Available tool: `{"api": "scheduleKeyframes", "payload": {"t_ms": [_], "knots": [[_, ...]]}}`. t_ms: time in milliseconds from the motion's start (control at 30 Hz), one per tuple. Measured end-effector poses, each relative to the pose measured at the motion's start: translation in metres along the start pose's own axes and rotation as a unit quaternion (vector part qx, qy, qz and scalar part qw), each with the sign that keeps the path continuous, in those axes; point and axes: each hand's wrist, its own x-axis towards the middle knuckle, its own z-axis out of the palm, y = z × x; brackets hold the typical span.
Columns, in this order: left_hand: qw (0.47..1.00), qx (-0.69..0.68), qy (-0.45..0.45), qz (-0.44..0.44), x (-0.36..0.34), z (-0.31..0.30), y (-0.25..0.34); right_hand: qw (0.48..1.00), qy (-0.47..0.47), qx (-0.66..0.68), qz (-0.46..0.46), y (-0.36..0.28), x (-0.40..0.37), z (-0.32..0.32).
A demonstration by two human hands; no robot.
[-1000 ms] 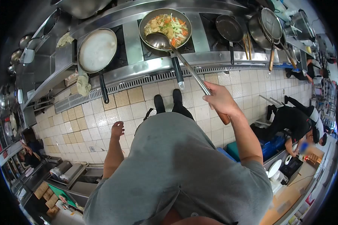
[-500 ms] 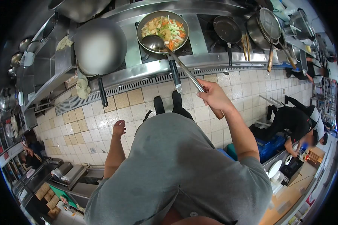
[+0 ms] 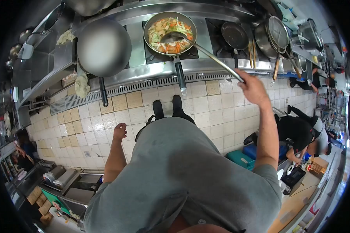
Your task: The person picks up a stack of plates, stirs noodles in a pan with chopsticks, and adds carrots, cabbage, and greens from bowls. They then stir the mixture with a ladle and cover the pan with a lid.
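My right hand [image 3: 253, 88] is closed around the long handle of a metal ladle [image 3: 214, 56]. The ladle's bowl rests among chopped vegetables [image 3: 166, 30], with green shreds and orange strips showing, in a frying pan [image 3: 195, 39] on the stove. The pan's dark handle [image 3: 180, 75] points toward me, and neither hand touches it. Low at my left side hangs my left hand [image 3: 120, 132], its fingers loosely curled and slightly apart, holding nothing.
Left of the pan sits a large covered pan [image 3: 104, 46], its top blurred. A small black frying pan [image 3: 234, 35] and stacked pots [image 3: 265, 38] stand to the right. A person in black [image 3: 295, 132] bends over a counter at right. Tiled floor [image 3: 136, 116] lies below.
My right hand has swung right and slightly up with the ladle. The ladle's bowl moved from the pan's near left edge toward its middle. My left hand stays low beside me.
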Motion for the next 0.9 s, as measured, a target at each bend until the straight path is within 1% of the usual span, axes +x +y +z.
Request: {"api": "scheduleKeyframes", "payload": {"t_ms": [33, 100, 133, 167, 200, 233, 300, 333, 367, 433, 567, 600, 633, 700, 767, 800, 867, 900], "knots": [[1.0, -0.007, -0.001, 0.0, 0.003, 0.002, 0.002, 1.0, 0.0, -0.005, -0.005, -0.009, 0.004, -0.019], [1.0, -0.019, -0.005, 0.004, 0.007, 0.003, 0.002, 0.991, -0.042, -0.125, 0.029, -0.03, 0.007, -0.057], [1.0, -0.019, -0.005, 0.01, 0.007, 0.004, 0.004, 0.991, -0.041, -0.128, 0.027, -0.039, 0.01, -0.069], [1.0, -0.022, -0.006, 0.011, 0.01, 0.003, 0.003, 0.983, -0.04, -0.181, 0.014, -0.046, 0.012, -0.081], [1.0, -0.015, -0.015, 0.021, 0.013, 0.002, 0.002, 0.971, -0.04, -0.234, 0.002, -0.052, 0.015, -0.09], [0.999, -0.009, -0.023, 0.031, 0.016, 0.001, 0.0, 0.971, -0.039, -0.237, 0.001, -0.06, 0.018, -0.096], [0.999, -0.01, -0.02, 0.032, 0.02, 0.0, -0.003, 0.955, -0.065, -0.291, 0.0, -0.077, 0.03, -0.102], [0.999, -0.008, -0.015, 0.029, 0.019, 0.0, -0.005, 0.949, -0.062, -0.308, -0.022, -0.079, 0.037, -0.1], [0.999, -0.011, -0.015, 0.03, 0.017, -0.001, -0.006, 0.948, -0.061, -0.31, -0.025, -0.086, 0.043, -0.097], [1.0, -0.015, -0.014, 0.022, 0.015, -0.003, -0.011, 0.936, -0.09, -0.34, 0.005, -0.1, 0.054, -0.09], [0.997, -0.069, 0.013, -0.001, 0.019, -0.008, -0.026, 0.928, -0.091, -0.361, -0.032, -0.113, 0.054, -0.099], [0.998, -0.064, 0.014, 0.0, 0.02, -0.01, -0.031, 0.932, -0.081, -0.354, -0.008, -0.127, 0.047, -0.106], [0.998, -0.055, 0.014, 0.0, 0.019, -0.013, -0.037, 0.932, -0.08, -0.353, -0.02, -0.134, 0.045, -0.106], [0.998, -0.053, 0.016, 0.001, 0.018, -0.018, -0.046, 0.928, -0.077, -0.363, 0.023, -0.138, 0.041, -0.107], [0.999, -0.039, 0.015, -0.02, 0.02, -0.02, -0.048, 0.924, -0.071, -0.377, 0.017, -0.132, 0.045, -0.095], [0.999, -0.04, 0.015, -0.016, 0.021, -0.021, -0.048, 0.919, -0.072, -0.389, 0.005, -0.121, 0.052, -0.088], [0.999, -0.03, 0.021, -0.02, 0.021, -0.022, -0.046, 0.915, -0.057, -0.398, -0.021, -0.121, 0.051, -0.093], [0.999, -0.033, 0.019, -0.015, 0.023, -0.023, -0.043, 0.914, -0.053, -0.401, -0.02, -0.125, 0.046, -0.101]]}}
